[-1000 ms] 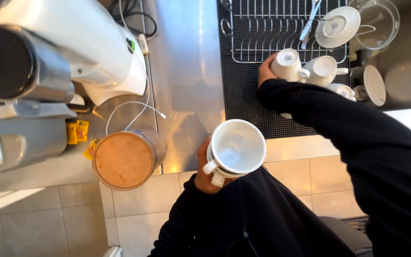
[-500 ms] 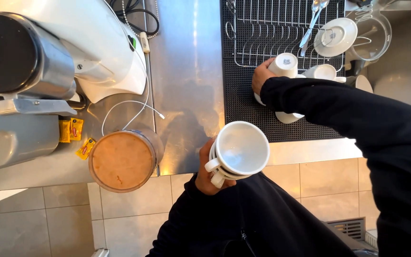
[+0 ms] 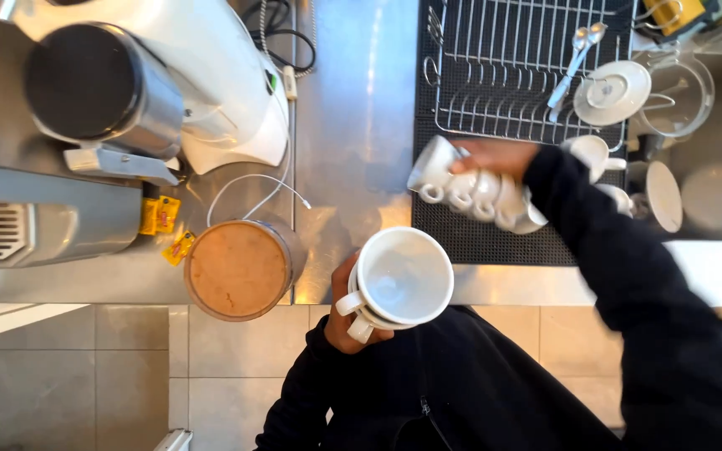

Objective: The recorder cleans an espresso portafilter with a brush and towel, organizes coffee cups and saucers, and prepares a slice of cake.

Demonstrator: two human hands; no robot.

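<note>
gripping stacked glossy white cups, left hand; right hand clasps tilted cup stack.

Setting: a café or catering kitchen, back-counter washing-up station. Evidence: stainless steel counter across the view; wire dish rack on a black drainage mat at 1 o'clock, white cups and a saucer drying at 2 o'clock. White machine with a steel canister at 10 o'clock. Grey tiled floor at 7 o'clock.
</note>
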